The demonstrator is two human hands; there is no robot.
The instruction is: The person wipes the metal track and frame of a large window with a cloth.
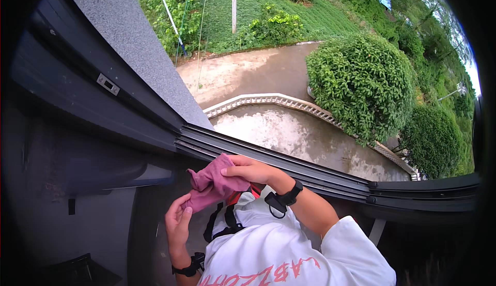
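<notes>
Outside: pale balustrade (pixel 276 99) curves between patchy concrete yard (pixel 281 136) and road (pixel 258 74). Big rounded bush (pixel 361 84) hides part of it; smaller bush (pixel 433 141) just right. Beyond road, green field (pixel 243 14), upright pole (pixel 234 4), slanted pole (pixel 168 11). Speckled grey wall (pixel 129 33) upper left. Trees (pixel 429 43) upper right, bright sky (pixel 472 78) at edge.

Dark window frame (pixel 330 180) | speckled grey wall (pixel 134 43) | patchy wet yard (pixel 274 131), pale balustrade (pixel 279 98) | rounded tree (pixel 361 87), green field (pixel 258 4) | dim interior (pixel 98 229), daylight outside
</notes>
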